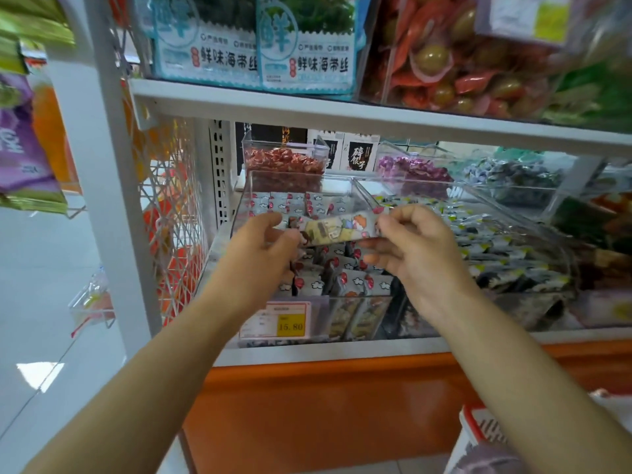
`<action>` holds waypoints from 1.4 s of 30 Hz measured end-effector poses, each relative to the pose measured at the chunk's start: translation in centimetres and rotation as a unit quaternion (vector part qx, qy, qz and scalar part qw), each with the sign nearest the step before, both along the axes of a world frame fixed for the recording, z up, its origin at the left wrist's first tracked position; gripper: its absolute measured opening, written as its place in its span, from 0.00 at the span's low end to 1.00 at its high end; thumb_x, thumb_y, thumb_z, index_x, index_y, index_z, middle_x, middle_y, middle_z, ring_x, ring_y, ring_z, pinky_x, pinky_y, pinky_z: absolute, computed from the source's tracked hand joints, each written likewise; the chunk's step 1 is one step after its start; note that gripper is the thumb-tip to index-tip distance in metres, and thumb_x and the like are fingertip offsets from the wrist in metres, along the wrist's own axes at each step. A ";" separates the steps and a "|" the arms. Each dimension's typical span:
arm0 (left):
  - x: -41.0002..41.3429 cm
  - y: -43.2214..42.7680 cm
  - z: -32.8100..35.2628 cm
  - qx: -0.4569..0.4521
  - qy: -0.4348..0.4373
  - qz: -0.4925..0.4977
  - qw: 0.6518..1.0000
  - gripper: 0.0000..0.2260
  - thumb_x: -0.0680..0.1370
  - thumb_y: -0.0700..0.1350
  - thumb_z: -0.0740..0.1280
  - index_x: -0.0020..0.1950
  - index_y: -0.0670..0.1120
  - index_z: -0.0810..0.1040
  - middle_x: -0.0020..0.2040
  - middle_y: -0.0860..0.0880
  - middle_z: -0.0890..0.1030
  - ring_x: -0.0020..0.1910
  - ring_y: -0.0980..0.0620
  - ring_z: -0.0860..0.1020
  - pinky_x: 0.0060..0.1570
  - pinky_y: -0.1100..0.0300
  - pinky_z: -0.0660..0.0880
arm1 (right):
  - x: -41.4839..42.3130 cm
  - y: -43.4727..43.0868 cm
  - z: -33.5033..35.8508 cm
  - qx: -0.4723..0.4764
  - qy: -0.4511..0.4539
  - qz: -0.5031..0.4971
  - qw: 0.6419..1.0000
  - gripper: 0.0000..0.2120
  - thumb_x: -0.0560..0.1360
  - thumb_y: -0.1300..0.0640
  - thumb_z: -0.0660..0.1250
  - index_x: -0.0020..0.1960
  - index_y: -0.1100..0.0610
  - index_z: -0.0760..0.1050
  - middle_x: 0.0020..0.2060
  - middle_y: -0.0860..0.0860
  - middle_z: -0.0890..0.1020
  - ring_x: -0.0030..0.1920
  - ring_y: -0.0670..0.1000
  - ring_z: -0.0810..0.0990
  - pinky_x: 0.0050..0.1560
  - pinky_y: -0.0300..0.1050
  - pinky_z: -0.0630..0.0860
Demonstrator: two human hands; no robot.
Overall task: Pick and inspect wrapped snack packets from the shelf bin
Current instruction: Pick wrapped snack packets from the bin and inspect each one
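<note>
A wrapped snack packet (337, 229), long and printed with cartoon figures, is stretched level between both hands above a clear plastic shelf bin (239, 213). My left hand (263, 249) pinches the packet's left end. My right hand (413, 246) pinches its right end. The bin below holds several similar grey-and-red wrapped packets (345, 280) standing on edge. The packet's two ends are hidden by my fingers.
A yellow price tag (290, 326) reading 15.80 hangs on the bin's front. To the right, a second clear bin (506, 254) holds dark packets. Bins of red (284, 164) and purple (410, 167) candies sit behind. An upper shelf (342, 112) overhangs close above. A white wire rack (171, 213) stands at left.
</note>
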State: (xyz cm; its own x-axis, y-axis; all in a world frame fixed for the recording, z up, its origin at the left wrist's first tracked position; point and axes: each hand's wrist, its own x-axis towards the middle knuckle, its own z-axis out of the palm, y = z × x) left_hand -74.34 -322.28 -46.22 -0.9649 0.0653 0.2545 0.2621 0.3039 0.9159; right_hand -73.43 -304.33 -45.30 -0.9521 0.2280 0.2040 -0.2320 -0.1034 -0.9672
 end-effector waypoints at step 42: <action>-0.3 -0.2 0.1 0.344 -0.147 -0.116 0.920 0.08 0.71 0.44 0.67 0.46 0.42 0.81 0.29 0.51 0.78 0.28 0.58 0.76 0.30 0.69 0.75 | 1.6 1.1 -1.7 -0.356 -0.098 0.146 0.918 0.02 0.66 0.63 0.63 0.39 0.61 0.71 0.27 0.52 0.72 0.24 0.45 0.72 0.21 0.33 0.69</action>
